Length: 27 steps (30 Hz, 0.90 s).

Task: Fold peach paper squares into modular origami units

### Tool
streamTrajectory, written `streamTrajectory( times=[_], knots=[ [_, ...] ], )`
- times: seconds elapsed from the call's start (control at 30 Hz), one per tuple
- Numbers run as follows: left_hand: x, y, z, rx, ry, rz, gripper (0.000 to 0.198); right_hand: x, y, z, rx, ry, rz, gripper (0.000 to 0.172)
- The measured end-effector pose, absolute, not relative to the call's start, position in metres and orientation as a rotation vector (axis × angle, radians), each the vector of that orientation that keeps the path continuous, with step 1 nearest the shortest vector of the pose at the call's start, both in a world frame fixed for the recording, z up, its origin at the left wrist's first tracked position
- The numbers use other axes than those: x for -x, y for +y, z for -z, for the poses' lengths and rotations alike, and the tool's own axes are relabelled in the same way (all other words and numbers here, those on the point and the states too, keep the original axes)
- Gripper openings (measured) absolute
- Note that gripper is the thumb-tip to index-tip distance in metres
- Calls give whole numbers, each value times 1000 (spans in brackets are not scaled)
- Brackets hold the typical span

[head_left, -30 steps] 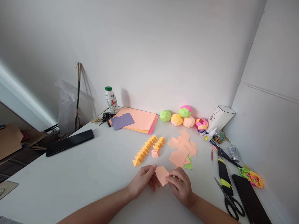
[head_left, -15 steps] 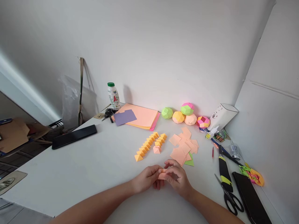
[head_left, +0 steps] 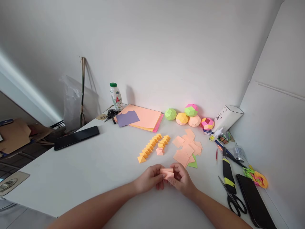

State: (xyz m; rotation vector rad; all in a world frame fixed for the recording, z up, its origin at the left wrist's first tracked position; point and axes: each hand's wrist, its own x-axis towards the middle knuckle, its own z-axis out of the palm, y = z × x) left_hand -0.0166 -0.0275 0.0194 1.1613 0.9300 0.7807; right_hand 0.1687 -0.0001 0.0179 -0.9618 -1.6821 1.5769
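A small folded piece of peach paper (head_left: 168, 175) is pinched between my two hands near the front of the table. My left hand (head_left: 152, 177) grips its left side, thumb on top. On the right side, my right hand (head_left: 181, 178) holds it with thumb and fingers. Just beyond my hands stand two rows of folded orange paper pieces (head_left: 149, 148), the shorter row ending in peach folded pieces (head_left: 159, 151). Loose peach paper squares (head_left: 184, 156) lie scattered to the right, over a green paper piece (head_left: 193, 163).
Paper balls (head_left: 182, 118) sit by the wall, with peach sheets (head_left: 147, 116) and a purple piece (head_left: 128, 119) to their left. At the right lie scissors (head_left: 232, 198), a utility knife (head_left: 229, 178), a phone (head_left: 254, 200) and a glue bottle (head_left: 215, 135). A bottle (head_left: 116, 97) stands back left.
The peach paper has turned to show a wider folded face between my hands. My right hand's fingers have shifted from over the paper to its right edge.
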Motion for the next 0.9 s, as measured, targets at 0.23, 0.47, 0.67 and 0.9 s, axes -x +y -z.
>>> streamTrajectory(
  times=[0.23,0.47,0.67,0.9],
  knots=[
    [18,-27,-20,-1178,905,-806,39,-172,5,-20,977,-1749,-1707,31],
    [16,-29,-20,-1220,929,-782,39,-170,4,-20,1070,-1742,-1612,36],
    [16,-30,-18,-1223,942,-791,37,-169,3,-20,1065,-1767,-1586,35],
    [14,-28,-13,-1238,928,-815,37,-169,3,-22,1092,-1815,-1606,26]
  ],
)
